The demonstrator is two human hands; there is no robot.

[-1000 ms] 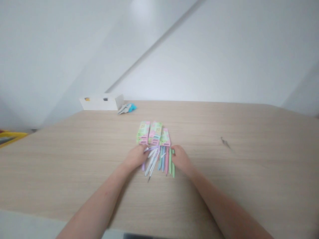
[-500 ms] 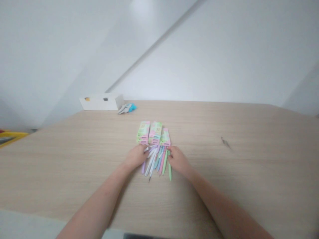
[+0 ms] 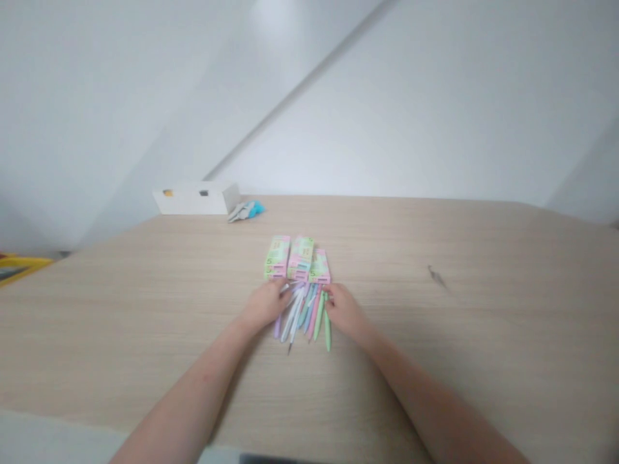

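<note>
A loose fan of pastel pens [image 3: 293,316], white, lavender, blue, pink and green, lies on the table in front of me. At its left side my left hand [image 3: 265,303] curls its fingers around the upper ends of the white and lavender pens. My right hand [image 3: 342,306] is on the opposite side, its bent fingers closed at the top of a green pen [image 3: 327,332]. Just beyond the pens stand small pink-and-green boxes: a left stack [image 3: 277,256], a middle stack [image 3: 300,258] and a right box [image 3: 320,266]. My fingers hide some pen ends.
At the back left of the wooden table [image 3: 145,309] stands a white box [image 3: 193,201] with two cut-outs. Grey-and-blue gloves [image 3: 246,211] lie beside it. A small dark thin object [image 3: 437,277] lies to the right. Something yellow [image 3: 24,267] shows at the left edge.
The rightmost green pen has swung slightly left at its lower end, closer to the others. My left fingers have shifted a little right over the pens. The boxes stay put.
</note>
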